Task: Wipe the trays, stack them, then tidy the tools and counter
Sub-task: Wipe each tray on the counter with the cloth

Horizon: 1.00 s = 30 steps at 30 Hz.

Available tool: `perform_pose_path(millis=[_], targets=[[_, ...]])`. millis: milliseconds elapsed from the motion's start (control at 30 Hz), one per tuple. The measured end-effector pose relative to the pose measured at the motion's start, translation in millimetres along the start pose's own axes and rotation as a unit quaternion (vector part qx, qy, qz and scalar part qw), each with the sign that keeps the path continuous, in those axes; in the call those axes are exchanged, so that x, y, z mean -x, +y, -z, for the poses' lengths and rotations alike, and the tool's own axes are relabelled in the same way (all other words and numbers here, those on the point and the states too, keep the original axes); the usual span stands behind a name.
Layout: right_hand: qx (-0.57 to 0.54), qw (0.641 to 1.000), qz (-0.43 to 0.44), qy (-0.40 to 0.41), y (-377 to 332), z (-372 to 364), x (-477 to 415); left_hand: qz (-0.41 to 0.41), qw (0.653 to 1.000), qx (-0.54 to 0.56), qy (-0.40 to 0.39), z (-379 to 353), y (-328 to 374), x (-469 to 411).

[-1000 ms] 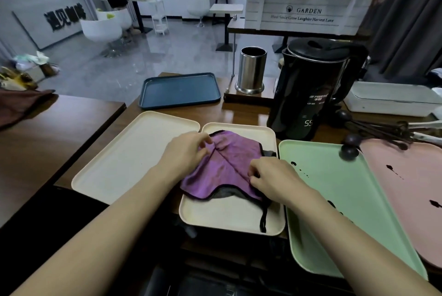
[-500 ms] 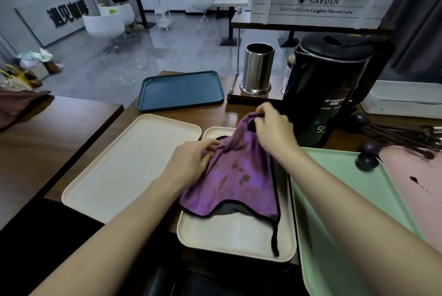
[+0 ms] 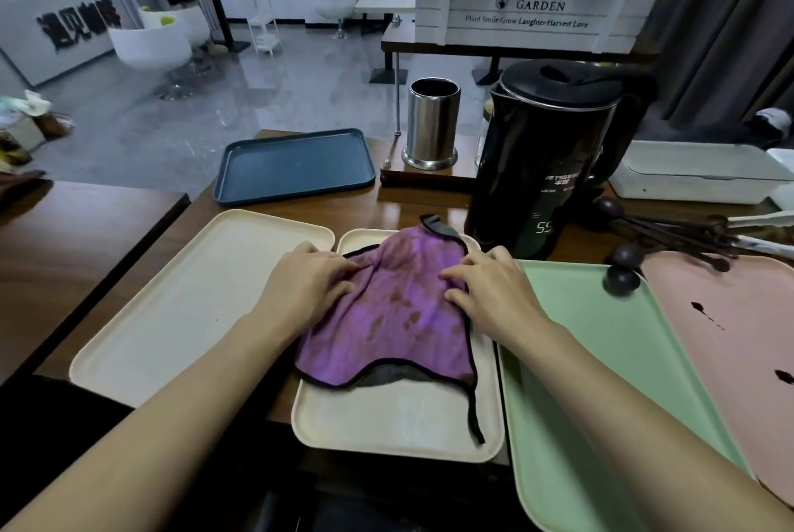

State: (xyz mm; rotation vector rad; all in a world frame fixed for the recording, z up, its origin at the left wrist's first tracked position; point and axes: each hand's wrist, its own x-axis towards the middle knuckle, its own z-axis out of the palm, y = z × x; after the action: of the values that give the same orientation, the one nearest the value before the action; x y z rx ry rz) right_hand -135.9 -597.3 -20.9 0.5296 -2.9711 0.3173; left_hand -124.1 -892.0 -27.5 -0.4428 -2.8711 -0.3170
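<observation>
Left hand (image 3: 307, 288): flat-fingered, pressing purple cloth (image 3: 386, 325) at 9 o'clock.
Right hand (image 3: 494, 293): flat-fingered, pressing at 3 o'clock.
Technique: sweep evenly toward 6 o'clock across small cream tray (image 3: 399, 441).

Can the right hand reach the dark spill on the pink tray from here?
Probably yes. Only the bare green tray lies between the right hand and the pink tray; the spill sits nearer than the dark spoons across its far edge.

Pink tray (image 3: 709, 381) cut off right; wall lettering (image 3: 77, 22) blurred, maybe Chinese.
</observation>
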Motion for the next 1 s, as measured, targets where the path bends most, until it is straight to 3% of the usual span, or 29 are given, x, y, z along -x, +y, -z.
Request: perform_pose_path(millis=[300,533,667,733,867,1000], targets=[[-0.057,0.998,-0.027,0.024,-1.8,6.1,3.0,0.032,0.999,0.027,0.003,11.7,13.8,-2.0],[-0.316,0.943,-0.065,0.087,10.3,75.5,0.3,0.03,0.991,0.029,0.13,90.9,-10.2,-17.1],[-0.339,0.928,-0.047,0.146,0.2,118.7,-11.3,0.034,0.986,0.037,0.16,130.4,-5.6,-35.7],[-0.344,0.926,-0.063,0.141,-4.8,123.5,-11.7,0.065,0.983,0.095,0.146,135.5,8.8,-35.1],[-0.38,0.919,-0.098,0.048,-21.2,89.7,3.7,0.123,0.969,0.205,0.064,103.9,44.0,-8.3],[-0.478,0.873,-0.091,0.006,-55.0,44.6,14.3,0.153,0.915,0.374,0.01,61.1,86.4,16.9]])
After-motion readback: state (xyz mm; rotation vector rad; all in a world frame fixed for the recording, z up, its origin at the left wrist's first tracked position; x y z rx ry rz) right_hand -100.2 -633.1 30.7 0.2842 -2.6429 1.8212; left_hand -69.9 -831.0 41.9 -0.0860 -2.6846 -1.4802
